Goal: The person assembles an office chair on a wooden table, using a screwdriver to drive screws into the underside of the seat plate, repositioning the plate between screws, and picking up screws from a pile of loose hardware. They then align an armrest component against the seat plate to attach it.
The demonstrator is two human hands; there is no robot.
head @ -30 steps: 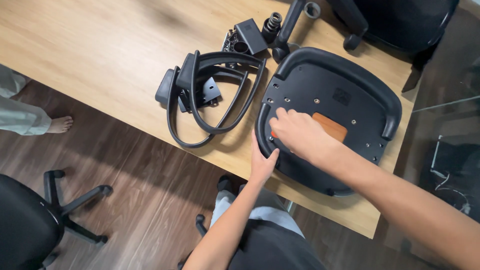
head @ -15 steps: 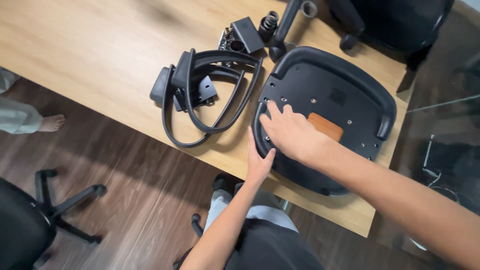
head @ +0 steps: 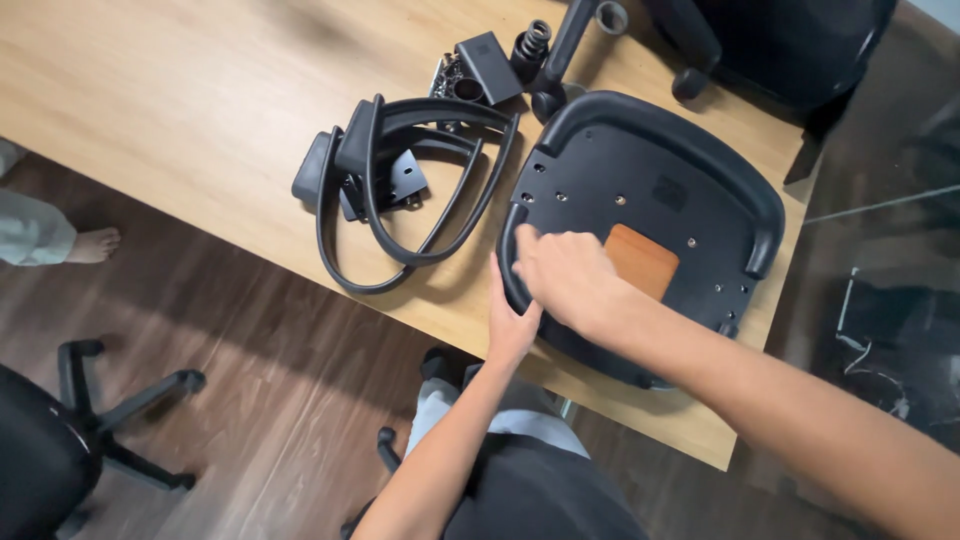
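A black chair seat base (head: 650, 180) lies upside down on the wooden table (head: 200, 120), with screw holes and an orange-brown patch (head: 640, 260) on it. My right hand (head: 565, 275) rests flat on its near left part, fingers toward the left rim. Against the seat's near left edge presses my left hand (head: 508, 320), partly hidden under the right. Two black armrests (head: 400, 180) lie just left of the seat.
A black mechanism plate (head: 480, 65), a spring-like cylinder (head: 530, 40) and a chair column (head: 565, 45) lie at the table's far side. An office chair base (head: 100, 420) stands on the floor at lower left. Another person's bare foot (head: 90, 245) is at left.
My right hand has slid slightly toward the seat's near left edge. The view has shifted a little; the seat and armrests stay where they were.
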